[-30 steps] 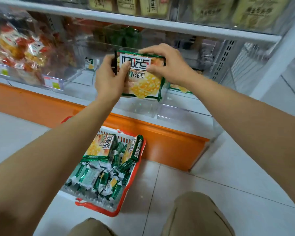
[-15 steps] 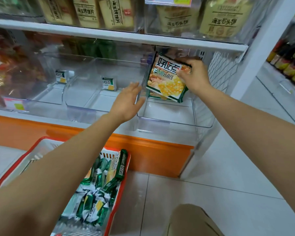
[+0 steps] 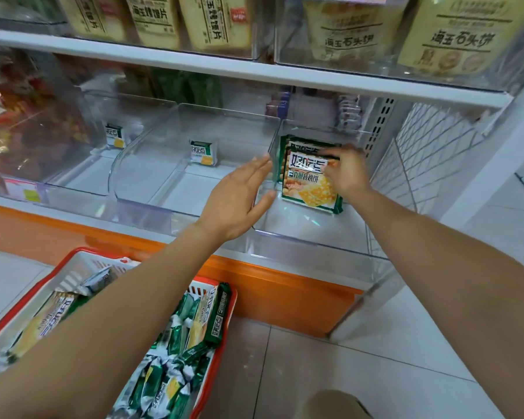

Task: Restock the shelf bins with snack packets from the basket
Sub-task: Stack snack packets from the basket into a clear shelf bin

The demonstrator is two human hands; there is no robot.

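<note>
A green and yellow snack packet (image 3: 310, 189) stands upright at the back of the rightmost clear shelf bin (image 3: 312, 237), in front of another like it. My right hand (image 3: 347, 173) grips its top edge inside the bin. My left hand (image 3: 239, 198) is open with straight fingers, touching the bin's left wall from outside. On the floor at the lower left sits the red basket (image 3: 221, 337) with several green packets (image 3: 206, 316) and small wrapped snacks in it; my left forearm hides part of it.
Two more clear bins (image 3: 176, 189) stand to the left, each with one small green pack (image 3: 203, 152) at the back. Beige bags (image 3: 348, 34) fill the shelf above. A wire mesh side panel (image 3: 430, 146) closes the shelf's right end. White tiled floor lies below.
My right hand has lowered the packet from the bin's top down to its floor at the back. My left hand has moved right to the bin's wall. The view has come closer.
</note>
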